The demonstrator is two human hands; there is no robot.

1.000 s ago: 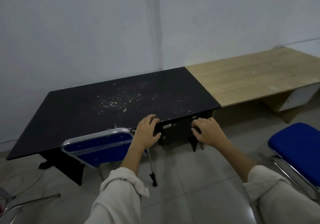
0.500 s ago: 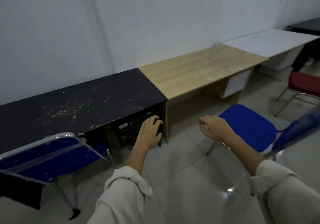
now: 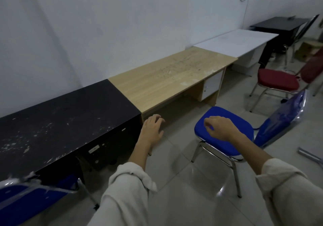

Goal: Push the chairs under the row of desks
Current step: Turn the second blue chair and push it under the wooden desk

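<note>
Hands hang loose in the head view, both empty. The left hand (image 3: 152, 127) floats with fingers spread and relaxed, its grip released, in front of the seam where the black counter (image 3: 57, 126) meets the wooden counter (image 3: 167, 78); it touches neither. The right hand (image 3: 218, 127) hovers over the seat of the blue chair (image 3: 225, 136), fingers curled downward but closed on nothing; whether the fingertips brush the cushion cannot be told.

That blue chair stands on the tiled floor (image 3: 183, 190) out from the wooden counter, not beneath it, with its plastic-wrapped backrest on the side away from that counter. Another blue chair (image 3: 26, 201), also wrapped in plastic, sits with its backrest against the front edge of the black counter, left of the wooden counter and well apart from both hands. Beyond the wooden counter along the wall comes a white counter (image 3: 239, 42), then a further black counter (image 3: 281, 23). A red chair (image 3: 277, 80) stands out on the floor before the white counter, farther off than the blue chair.
</note>
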